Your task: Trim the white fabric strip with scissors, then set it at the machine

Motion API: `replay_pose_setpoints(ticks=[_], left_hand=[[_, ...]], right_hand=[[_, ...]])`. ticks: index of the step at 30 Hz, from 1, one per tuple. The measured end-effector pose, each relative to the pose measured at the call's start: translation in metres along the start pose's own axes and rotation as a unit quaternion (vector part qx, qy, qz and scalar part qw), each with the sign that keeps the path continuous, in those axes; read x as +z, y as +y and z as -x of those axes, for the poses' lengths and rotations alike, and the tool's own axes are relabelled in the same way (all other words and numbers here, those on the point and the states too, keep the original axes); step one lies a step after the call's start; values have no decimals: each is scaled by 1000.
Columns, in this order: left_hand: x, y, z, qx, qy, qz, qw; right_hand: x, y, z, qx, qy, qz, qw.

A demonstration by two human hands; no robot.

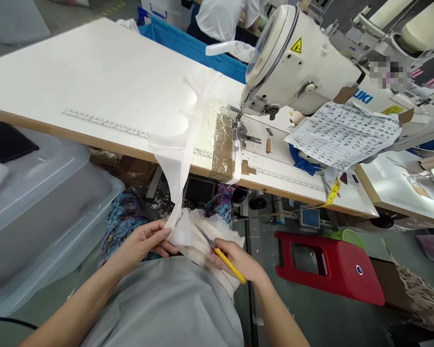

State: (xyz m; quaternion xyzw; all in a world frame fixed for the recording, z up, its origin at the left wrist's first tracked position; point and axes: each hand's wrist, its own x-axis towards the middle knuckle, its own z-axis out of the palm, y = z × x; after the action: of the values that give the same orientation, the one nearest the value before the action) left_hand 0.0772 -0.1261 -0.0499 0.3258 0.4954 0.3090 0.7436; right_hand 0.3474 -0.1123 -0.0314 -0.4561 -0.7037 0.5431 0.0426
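Over my lap, my left hand (152,239) pinches the edge of a thin white fabric piece (174,168), which hangs down from the table edge. My right hand (231,258) is closed around yellow-handled scissors (227,262). Their metal blades point up and left, close to the fabric; whether they touch it I cannot tell. More pale fabric (202,250) lies bunched on my lap beneath both hands. On the tabletop, the upper part of the white piece spreads left of the sewing machine (296,62).
A white sewing table (104,82) with printed rulers spans the view. A small wooden-handled tool (268,144) lies near the needle area. Handwritten paper (343,130) hangs on the machine. A red stool (332,267) is right, clear plastic bins (54,193) left. Another person (222,19) sits behind.
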Motion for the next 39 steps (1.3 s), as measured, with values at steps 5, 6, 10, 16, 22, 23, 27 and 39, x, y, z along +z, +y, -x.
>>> replay_pose_setpoints(ticks=[5,6,10,16,22,23,27,39], left_hand=[[-7,-4,8,2,13,-5,1000],[-8,-5,9,5,17,-7,1000],[-12,-6,13,2,32,-2,999],[-13,-5,12,3,33,7,999],[-12,-6,8,9,34,19,999],[-12,-6,8,11,35,21,999],[-13,-3,7,10,44,18,999],[-12,-2,8,18,38,16,999]], right_hand=[[-10,-14,-48,-45,-145,87,985],[-10,-16,-53,-54,-159,98,981],[-6,-22,-65,-71,-159,130,976],[1,-22,-64,-90,-75,252,961],[6,-27,-58,-66,-16,287,955],[7,-27,-58,-63,-11,290,955],[8,-30,-58,-58,-3,289,956],[13,-24,-58,-48,39,295,954]])
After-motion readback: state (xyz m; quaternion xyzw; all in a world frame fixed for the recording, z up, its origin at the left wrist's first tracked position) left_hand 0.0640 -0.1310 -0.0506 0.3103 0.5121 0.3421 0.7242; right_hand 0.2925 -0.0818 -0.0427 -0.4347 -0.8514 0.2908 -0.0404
